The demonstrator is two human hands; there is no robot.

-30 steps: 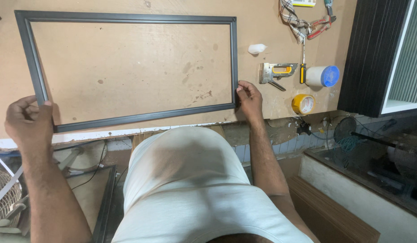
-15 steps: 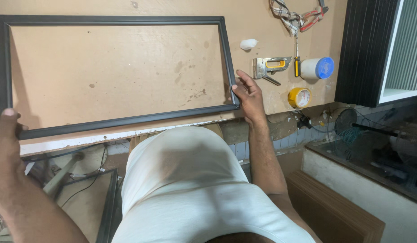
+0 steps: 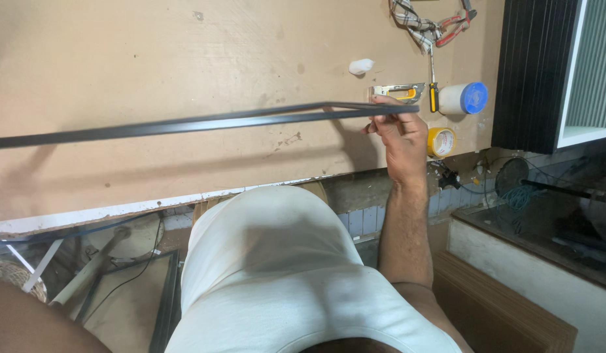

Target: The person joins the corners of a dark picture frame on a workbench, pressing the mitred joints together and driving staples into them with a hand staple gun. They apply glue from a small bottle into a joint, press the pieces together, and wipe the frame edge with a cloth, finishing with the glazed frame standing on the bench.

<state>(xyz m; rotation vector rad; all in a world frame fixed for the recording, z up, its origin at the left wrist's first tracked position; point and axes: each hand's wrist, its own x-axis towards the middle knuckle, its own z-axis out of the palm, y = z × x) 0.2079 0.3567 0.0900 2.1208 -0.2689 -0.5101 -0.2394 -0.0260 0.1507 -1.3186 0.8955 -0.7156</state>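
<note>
We hold the dark metal frame [image 3: 205, 122] lifted off the workbench [image 3: 120, 59] and tipped nearly edge-on, so it reads as thin bars stretching left out of view. Our right hand [image 3: 398, 131] has its fingers closed around the frame's right end, thumb beneath. Our left hand is out of view; only the forearm [image 3: 34, 320] shows at the lower left. Just beyond the frame's right end lie a staple gun [image 3: 398, 92], a screwdriver [image 3: 433, 82] and a white tub with a blue lid [image 3: 464, 98]; a roll of yellow tape [image 3: 441, 142] sits beside our wrist.
</note>
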